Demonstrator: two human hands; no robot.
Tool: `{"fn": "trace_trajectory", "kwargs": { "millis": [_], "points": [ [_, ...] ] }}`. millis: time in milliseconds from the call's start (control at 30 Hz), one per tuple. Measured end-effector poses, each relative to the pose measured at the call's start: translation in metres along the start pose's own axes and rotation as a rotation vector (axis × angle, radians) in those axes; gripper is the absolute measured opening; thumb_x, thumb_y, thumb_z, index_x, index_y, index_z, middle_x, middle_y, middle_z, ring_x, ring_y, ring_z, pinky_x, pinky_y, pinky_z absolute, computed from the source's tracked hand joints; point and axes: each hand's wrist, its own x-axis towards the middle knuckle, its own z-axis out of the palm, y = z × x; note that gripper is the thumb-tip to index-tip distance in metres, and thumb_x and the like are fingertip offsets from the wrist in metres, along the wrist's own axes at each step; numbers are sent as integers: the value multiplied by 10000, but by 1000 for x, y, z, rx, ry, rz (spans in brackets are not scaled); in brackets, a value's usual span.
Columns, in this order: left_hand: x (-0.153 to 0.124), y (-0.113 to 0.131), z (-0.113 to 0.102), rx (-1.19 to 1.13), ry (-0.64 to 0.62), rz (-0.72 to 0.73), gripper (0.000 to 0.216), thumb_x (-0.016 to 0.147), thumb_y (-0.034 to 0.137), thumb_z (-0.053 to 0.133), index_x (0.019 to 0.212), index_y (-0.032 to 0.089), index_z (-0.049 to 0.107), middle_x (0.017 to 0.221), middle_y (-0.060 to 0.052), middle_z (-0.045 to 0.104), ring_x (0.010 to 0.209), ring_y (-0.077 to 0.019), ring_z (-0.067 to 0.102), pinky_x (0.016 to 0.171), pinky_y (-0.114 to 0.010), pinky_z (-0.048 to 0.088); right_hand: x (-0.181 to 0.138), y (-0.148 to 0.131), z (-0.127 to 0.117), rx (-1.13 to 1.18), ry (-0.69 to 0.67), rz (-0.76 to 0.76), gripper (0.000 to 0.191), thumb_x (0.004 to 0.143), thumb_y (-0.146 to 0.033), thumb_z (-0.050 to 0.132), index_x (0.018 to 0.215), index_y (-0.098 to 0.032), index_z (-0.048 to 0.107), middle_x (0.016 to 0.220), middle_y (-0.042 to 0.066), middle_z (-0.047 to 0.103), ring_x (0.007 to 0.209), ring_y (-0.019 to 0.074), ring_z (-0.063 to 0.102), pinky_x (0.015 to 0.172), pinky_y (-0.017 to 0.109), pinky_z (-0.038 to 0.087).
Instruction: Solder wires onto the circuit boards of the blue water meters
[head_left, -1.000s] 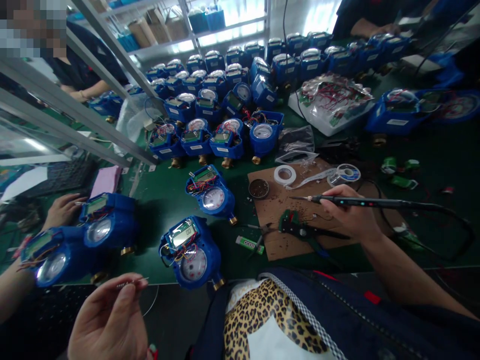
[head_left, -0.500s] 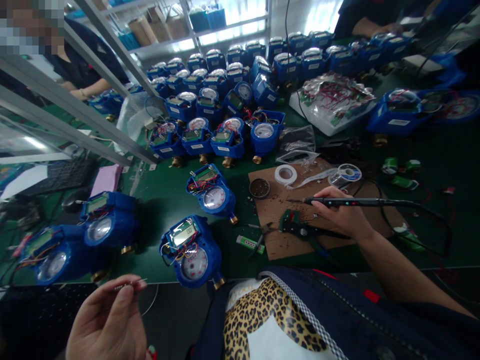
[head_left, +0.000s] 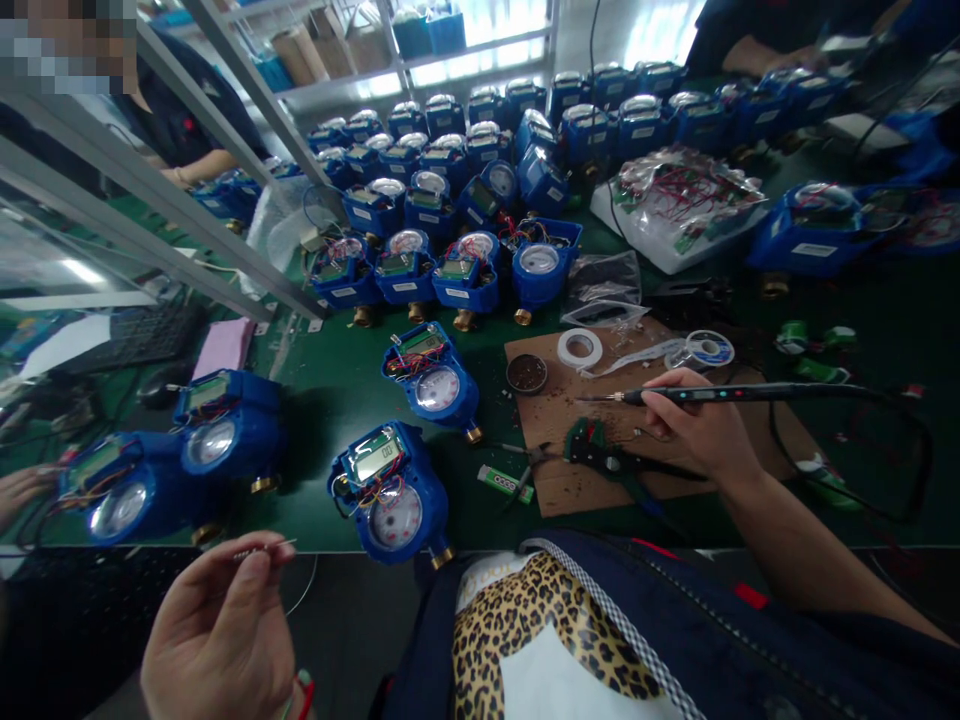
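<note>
My left hand (head_left: 225, 625) is closed at the lower left, pinching a thin silvery strand of solder wire (head_left: 283, 543) between thumb and fingers. It is in front of the table edge, left of the nearest blue water meter (head_left: 397, 515), whose display is lit. My right hand (head_left: 701, 425) grips a soldering iron (head_left: 694, 394) like a pen, its tip pointing left above a cardboard sheet (head_left: 559, 490). Under and near the iron are green-and-black wire strippers (head_left: 611, 462) and a small round tin (head_left: 527, 374). A second opened meter (head_left: 437, 388) sits behind the nearest one.
Rows of blue meters (head_left: 465, 280) fill the back. White tape (head_left: 580, 348), a solder spool (head_left: 709, 349) and a green-white battery (head_left: 504, 484) lie around the cardboard. Two meters (head_left: 229, 435) stand at left, with another person's hand (head_left: 26, 492) beside them. Metal posts (head_left: 270, 100) rise at left.
The view has shifted slightly, moving the table contents right in the picture. My right hand with the soldering iron has moved a little right. Another person's hand has appeared at the left edge.
</note>
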Motion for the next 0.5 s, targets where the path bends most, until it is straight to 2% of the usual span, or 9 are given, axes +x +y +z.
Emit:
{"fn": "trace_trajectory", "kwargs": {
  "millis": [133,200,267,400,500],
  "points": [
    [7,-5,-4,-17,1,32,113,634,224,775,712,283,720,758,41,674,704,-143,585,668,-311,492,1,-30,10,440,40,101,149,840,-344,665,854,-224,577,611,-16,591,451,106,513,390,223,361],
    [14,-10,-8,-32,-5,44,115,638,225,779,720,274,715,773,36,678,702,-136,585,667,-300,495,4,-45,18,575,88,116,136,825,-309,685,807,-228,578,600,-22,570,448,92,501,383,218,339],
    [21,-16,-12,-55,-17,32,124,645,220,783,742,252,713,791,27,681,702,-124,588,670,-278,499,8,-59,27,621,100,126,148,809,-303,702,779,-222,582,571,-25,542,429,84,483,376,222,320],
    [33,-24,-17,-71,-80,11,148,689,215,769,819,193,701,827,-3,676,729,-110,597,710,-243,504,14,-83,52,617,43,111,227,764,-350,731,722,-192,574,519,-21,486,389,78,430,346,234,272],
    [39,-26,-17,-49,-123,25,162,726,236,749,860,169,688,834,-19,671,746,-114,613,731,-240,511,13,-103,75,496,12,-35,228,797,-377,673,730,-192,557,508,-17,464,382,94,425,334,236,270]
  ]
}}
